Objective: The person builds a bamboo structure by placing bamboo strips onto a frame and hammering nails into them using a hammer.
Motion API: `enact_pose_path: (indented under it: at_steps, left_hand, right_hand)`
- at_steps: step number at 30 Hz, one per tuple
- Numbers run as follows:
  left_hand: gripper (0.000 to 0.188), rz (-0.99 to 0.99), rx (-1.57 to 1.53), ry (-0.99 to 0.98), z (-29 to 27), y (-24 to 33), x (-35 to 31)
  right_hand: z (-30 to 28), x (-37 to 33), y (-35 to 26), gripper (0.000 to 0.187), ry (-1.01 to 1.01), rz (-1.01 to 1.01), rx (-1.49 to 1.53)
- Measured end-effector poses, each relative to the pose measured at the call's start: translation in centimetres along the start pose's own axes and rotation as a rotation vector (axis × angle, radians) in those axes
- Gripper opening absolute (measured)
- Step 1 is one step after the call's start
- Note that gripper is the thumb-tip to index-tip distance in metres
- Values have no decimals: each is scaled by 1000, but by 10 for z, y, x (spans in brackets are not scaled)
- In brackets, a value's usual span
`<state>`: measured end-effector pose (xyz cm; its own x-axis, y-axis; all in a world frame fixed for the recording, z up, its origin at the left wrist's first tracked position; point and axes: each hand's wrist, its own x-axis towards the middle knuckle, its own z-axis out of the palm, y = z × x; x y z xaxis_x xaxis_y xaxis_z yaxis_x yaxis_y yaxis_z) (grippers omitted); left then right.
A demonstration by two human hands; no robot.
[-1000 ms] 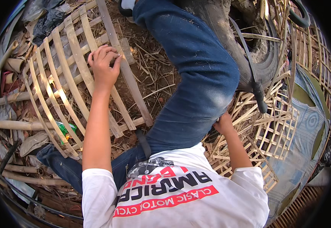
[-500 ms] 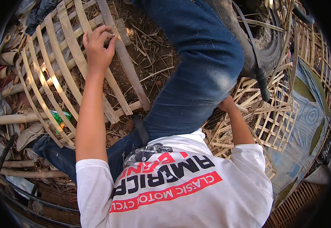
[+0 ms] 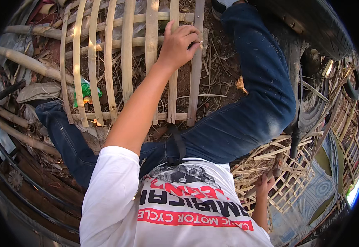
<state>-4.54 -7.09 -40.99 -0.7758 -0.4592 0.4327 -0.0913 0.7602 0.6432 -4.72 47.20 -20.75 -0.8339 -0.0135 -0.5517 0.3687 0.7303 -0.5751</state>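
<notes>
Over bamboo slats (image 3: 127, 53), your left hand (image 3: 177, 46) curled, can't tell if gripping; right hand (image 3: 264, 185) grasps tool (image 3: 277, 164); slackening could drop it.

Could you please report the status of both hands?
Left hand at grey edge slat of pale slatted wooden panel. Right hand around brown hammer-like tool. Dark-blue denim leg between them.

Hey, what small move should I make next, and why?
Perhaps bring the hammer-like tool in your right hand over to the slatted frame: your left fingers are at its end slat, while the tool is off across your bent leg.
</notes>
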Motion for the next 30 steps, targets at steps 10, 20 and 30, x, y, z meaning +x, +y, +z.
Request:
enact_pose_path:
  at_steps: [10,20,30]
  left_hand:
    - [11,-52,-24,36,-3,3,2]
    - [14,-69,-52,15,-9,5,-1]
    - [15,-90,-56,14,-4,6,2]
  right_hand:
    - [191,18,-255,31,-530,-572,314]
    - [280,70,-254,23,-430,-346,281]
    - [296,84,-250,23,-389,-441,169]
